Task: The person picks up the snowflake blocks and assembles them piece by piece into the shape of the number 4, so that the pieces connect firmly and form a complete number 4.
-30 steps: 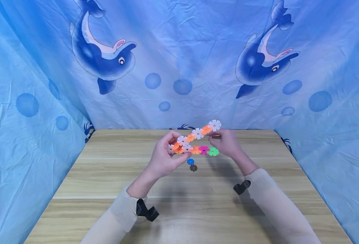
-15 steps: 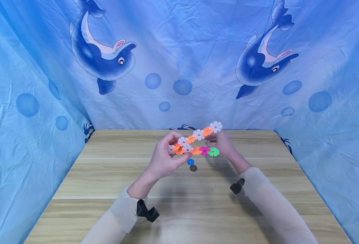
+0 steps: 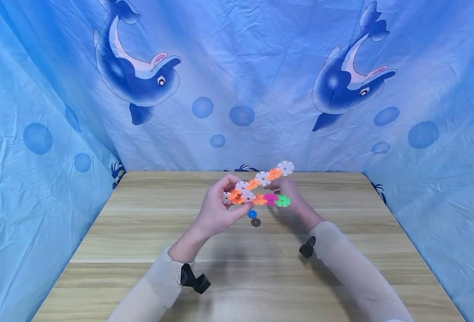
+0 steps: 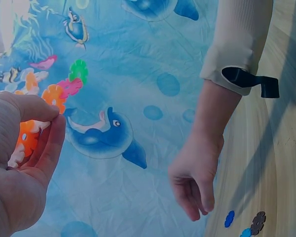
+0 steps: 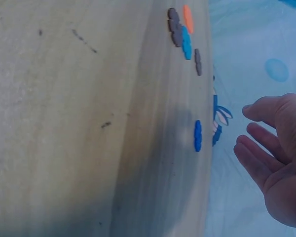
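Observation:
In the head view my left hand (image 3: 217, 209) grips a joined structure of notched plastic snowflake discs above the table. One row climbs to a white disc (image 3: 285, 168) at its tip. A lower row runs through a pink disc (image 3: 270, 199) to a green disc (image 3: 283, 201). In the left wrist view, thumb and fingers pinch by an orange disc (image 4: 54, 98); the palm hides part of the structure. My right hand (image 3: 291, 193) is behind the row ends, partly covered by them. Its fingers are loosely bent with nothing between them in the right wrist view (image 5: 281, 158).
On the wooden table (image 3: 237, 277) lie loose discs: a dark blue disc (image 5: 198, 136), a cyan disc (image 5: 186, 43), an orange disc (image 5: 188, 19) and several brown ones (image 5: 174, 27). A blue dolphin-print curtain (image 3: 237, 58) hangs around the table's back and sides.
My right hand has moved left and slightly down, behind the structure's right end. The left hand and the structure have barely shifted.

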Demonstrator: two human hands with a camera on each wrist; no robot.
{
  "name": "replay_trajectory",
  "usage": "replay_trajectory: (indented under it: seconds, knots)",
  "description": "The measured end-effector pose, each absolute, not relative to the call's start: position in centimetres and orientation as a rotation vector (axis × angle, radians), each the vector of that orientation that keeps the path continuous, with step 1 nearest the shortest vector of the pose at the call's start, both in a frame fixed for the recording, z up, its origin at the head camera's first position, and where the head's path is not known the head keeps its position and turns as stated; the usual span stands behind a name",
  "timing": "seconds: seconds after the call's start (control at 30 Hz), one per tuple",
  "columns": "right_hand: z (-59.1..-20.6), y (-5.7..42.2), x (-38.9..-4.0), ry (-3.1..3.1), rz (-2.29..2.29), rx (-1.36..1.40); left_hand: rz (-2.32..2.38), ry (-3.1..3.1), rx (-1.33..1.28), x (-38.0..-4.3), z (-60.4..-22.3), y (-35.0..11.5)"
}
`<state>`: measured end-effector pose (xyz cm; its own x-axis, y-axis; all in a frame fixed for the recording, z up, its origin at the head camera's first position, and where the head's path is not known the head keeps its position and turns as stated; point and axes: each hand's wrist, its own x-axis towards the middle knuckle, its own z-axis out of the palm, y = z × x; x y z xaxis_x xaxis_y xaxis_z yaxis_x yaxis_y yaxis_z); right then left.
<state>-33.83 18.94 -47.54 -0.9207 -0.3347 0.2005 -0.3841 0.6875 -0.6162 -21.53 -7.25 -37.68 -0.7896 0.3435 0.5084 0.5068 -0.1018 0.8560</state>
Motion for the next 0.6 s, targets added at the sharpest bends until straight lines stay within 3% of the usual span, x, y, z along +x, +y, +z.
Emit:
replay_trajectory:
  seconds: [0.6]
  knots:
    - [-50.1,18.3,-34.4,-2.934,0.839,0.646,-2.032,-2.041,-0.955,-21.4,-37.8,-7.2]
